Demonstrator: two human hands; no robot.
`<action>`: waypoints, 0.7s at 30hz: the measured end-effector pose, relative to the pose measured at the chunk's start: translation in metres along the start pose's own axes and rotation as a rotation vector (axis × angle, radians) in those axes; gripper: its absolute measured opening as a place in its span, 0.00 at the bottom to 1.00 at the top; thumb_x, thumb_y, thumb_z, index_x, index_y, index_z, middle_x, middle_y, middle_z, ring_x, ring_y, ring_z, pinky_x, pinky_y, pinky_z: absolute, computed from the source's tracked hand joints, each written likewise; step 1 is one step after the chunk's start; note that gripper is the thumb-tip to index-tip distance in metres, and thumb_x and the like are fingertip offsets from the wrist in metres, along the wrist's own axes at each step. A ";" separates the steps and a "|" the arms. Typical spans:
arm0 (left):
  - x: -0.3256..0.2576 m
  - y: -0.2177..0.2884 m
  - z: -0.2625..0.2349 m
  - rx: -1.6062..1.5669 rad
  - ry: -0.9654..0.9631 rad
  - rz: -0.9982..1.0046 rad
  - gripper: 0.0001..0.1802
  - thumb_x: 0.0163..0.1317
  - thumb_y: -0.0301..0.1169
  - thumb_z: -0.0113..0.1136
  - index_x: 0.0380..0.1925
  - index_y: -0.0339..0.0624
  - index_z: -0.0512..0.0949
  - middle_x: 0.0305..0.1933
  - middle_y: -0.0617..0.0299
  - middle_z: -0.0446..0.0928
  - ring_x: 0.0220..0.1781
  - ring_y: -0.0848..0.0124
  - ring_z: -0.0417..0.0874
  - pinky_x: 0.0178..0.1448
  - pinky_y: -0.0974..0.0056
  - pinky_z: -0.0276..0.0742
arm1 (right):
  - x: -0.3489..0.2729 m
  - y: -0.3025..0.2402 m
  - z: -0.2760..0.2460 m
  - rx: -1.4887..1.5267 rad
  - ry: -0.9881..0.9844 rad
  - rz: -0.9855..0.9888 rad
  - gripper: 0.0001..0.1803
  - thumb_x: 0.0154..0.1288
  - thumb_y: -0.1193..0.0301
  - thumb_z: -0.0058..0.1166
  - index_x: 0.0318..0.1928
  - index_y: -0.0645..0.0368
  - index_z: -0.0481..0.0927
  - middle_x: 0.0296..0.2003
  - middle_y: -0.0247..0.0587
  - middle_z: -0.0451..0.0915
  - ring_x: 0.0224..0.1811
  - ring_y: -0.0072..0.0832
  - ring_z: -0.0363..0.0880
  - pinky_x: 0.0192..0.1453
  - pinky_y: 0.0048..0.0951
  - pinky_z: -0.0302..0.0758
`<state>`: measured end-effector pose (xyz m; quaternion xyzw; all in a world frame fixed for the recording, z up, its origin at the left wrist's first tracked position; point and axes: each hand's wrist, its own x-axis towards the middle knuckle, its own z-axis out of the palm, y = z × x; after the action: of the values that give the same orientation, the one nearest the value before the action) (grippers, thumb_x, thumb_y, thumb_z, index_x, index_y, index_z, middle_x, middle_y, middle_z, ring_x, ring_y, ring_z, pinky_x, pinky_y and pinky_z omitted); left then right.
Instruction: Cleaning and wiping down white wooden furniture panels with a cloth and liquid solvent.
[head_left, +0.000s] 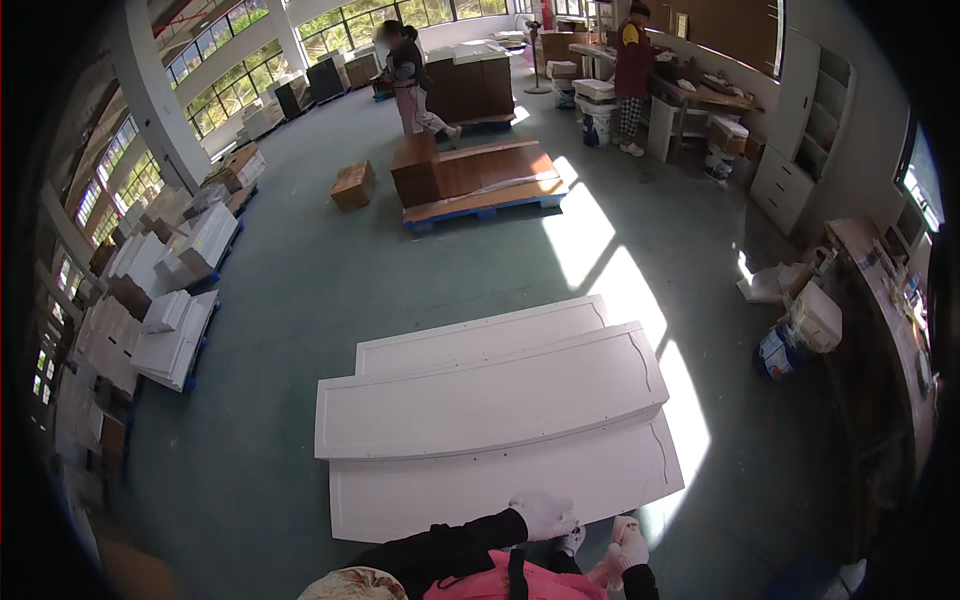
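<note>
White door-like panels lie in front of me: a near panel [430, 500], a middle panel [480, 400] resting partly over it, and a far panel [480, 335] behind. Each has a grooved border and a thin dark wavy line near its right end. My left hand [543, 515], in a white glove, is over the near panel's front edge; its fingers are too blurred to read. My right hand [630, 550], also gloved, is closed beside that panel's near right corner, around a small pinkish-beige piece [625, 524] whose kind I cannot make out.
A pallet with brown boards [490, 180] and a cardboard box [353, 186] stand ahead. Stacked white panels [175, 340] line the left. At right are a workbench [870, 270], a blue bucket [778, 355] and a white cabinet [800, 130]. Two people are farther back.
</note>
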<state>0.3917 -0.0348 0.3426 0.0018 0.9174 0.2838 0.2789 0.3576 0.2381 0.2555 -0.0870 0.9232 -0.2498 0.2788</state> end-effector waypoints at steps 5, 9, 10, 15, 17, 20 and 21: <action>-0.095 0.058 -0.054 -0.042 0.096 0.086 0.25 0.62 0.58 0.48 0.46 0.53 0.79 0.36 0.49 0.82 0.38 0.49 0.84 0.42 0.49 0.78 | 0.012 -0.036 0.000 0.577 -0.355 0.025 0.05 0.57 0.75 0.53 0.34 0.59 0.79 0.37 0.40 0.81 0.40 0.35 0.81 0.47 0.35 0.79; -0.107 0.055 -0.051 -0.079 0.187 0.219 0.23 0.61 0.55 0.51 0.47 0.55 0.79 0.34 0.50 0.81 0.36 0.50 0.83 0.41 0.50 0.78 | 0.021 -0.021 0.006 0.621 -0.455 0.092 0.07 0.61 0.75 0.56 0.30 0.60 0.71 0.34 0.32 0.76 0.37 0.23 0.77 0.42 0.28 0.78; -0.118 0.059 -0.057 -0.080 0.199 0.219 0.23 0.61 0.55 0.51 0.47 0.55 0.79 0.34 0.50 0.81 0.36 0.50 0.83 0.41 0.50 0.78 | 0.018 -0.025 0.004 0.630 -0.441 0.082 0.07 0.61 0.75 0.56 0.31 0.60 0.70 0.34 0.33 0.75 0.38 0.23 0.76 0.42 0.29 0.77; -0.149 0.049 -0.049 -0.335 0.477 0.466 0.24 0.55 0.51 0.61 0.50 0.56 0.77 0.42 0.54 0.79 0.41 0.53 0.82 0.44 0.53 0.78 | 0.001 -0.051 0.009 0.675 -0.386 0.029 0.08 0.62 0.74 0.56 0.35 0.61 0.69 0.38 0.34 0.74 0.41 0.24 0.74 0.46 0.30 0.75; -0.160 0.049 -0.049 -0.321 0.546 0.459 0.25 0.54 0.50 0.63 0.51 0.57 0.76 0.42 0.54 0.79 0.41 0.54 0.82 0.45 0.55 0.79 | -0.007 -0.058 0.013 0.709 -0.358 0.019 0.09 0.62 0.74 0.56 0.36 0.61 0.68 0.40 0.35 0.73 0.43 0.25 0.74 0.47 0.30 0.74; -0.168 0.045 -0.042 -0.325 0.791 0.531 0.25 0.55 0.47 0.65 0.53 0.55 0.75 0.41 0.54 0.78 0.40 0.56 0.82 0.46 0.58 0.79 | -0.024 -0.067 0.022 0.756 -0.331 0.013 0.11 0.62 0.74 0.56 0.39 0.62 0.67 0.42 0.36 0.72 0.45 0.26 0.73 0.49 0.31 0.73; -0.167 0.044 -0.036 -0.335 0.971 0.620 0.24 0.58 0.44 0.64 0.53 0.51 0.75 0.40 0.55 0.77 0.39 0.57 0.82 0.46 0.59 0.80 | -0.029 -0.069 0.024 0.771 -0.323 0.013 0.12 0.62 0.74 0.56 0.40 0.62 0.67 0.42 0.36 0.72 0.46 0.26 0.72 0.49 0.31 0.73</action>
<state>0.5074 -0.0437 0.4754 0.0956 0.8393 0.4613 -0.2714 0.3963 0.1773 0.2868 -0.0086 0.7070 -0.5586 0.4336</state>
